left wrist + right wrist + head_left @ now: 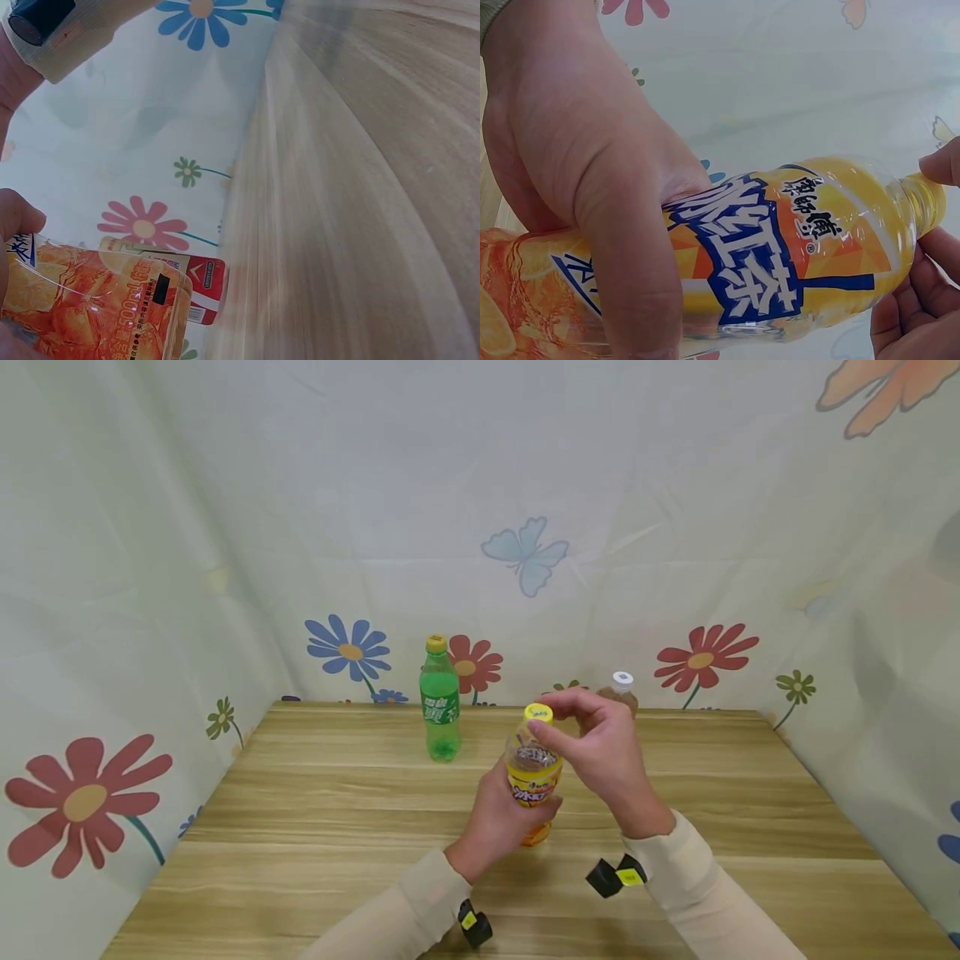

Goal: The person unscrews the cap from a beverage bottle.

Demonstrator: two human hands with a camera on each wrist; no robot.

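An orange-yellow drink bottle (534, 775) with a yellow cap (537, 712) is held upright just above the wooden table (337, 810). My left hand (501, 817) grips its body from the left, thumb across the blue-lettered label (757, 262). My right hand (561, 727) pinches the cap from the right. In the right wrist view the left hand (585, 172) wraps the bottle, and right fingertips (941, 161) sit at the neck. In the left wrist view the bottle's lower label (97, 300) fills the bottom left corner.
A green soda bottle (440, 702) with a yellow cap stands at the back of the table. A brownish bottle with a white cap (622, 680) stands behind my right hand; its red label (201, 276) shows low down. Flowered cloth walls (112, 610) enclose the table.
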